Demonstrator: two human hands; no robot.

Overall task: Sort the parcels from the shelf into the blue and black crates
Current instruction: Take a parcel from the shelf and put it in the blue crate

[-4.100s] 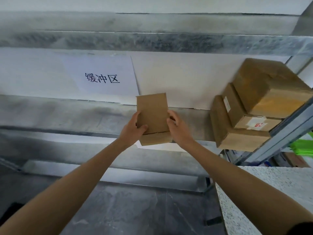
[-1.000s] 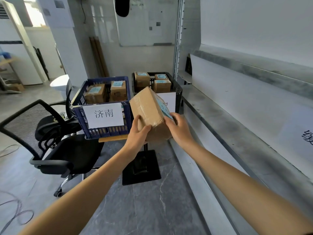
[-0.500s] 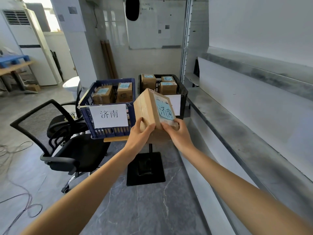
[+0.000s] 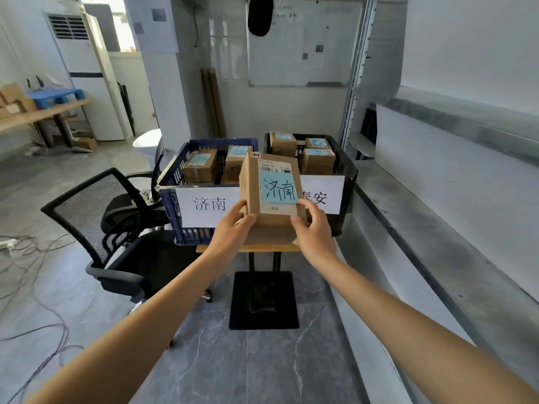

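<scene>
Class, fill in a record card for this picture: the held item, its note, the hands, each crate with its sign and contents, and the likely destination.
Held item: parcel, upright, in front of both crates
Note: blue note reading 济南
Hands: left hand and right hand grip its lower corners
Crate 1: blue crate, sign reading 济南, two parcels visible inside
Crate 2: black crate, sign partly hidden, three parcels visible inside
Likely destination: blue crate, since the note matches its sign
</scene>
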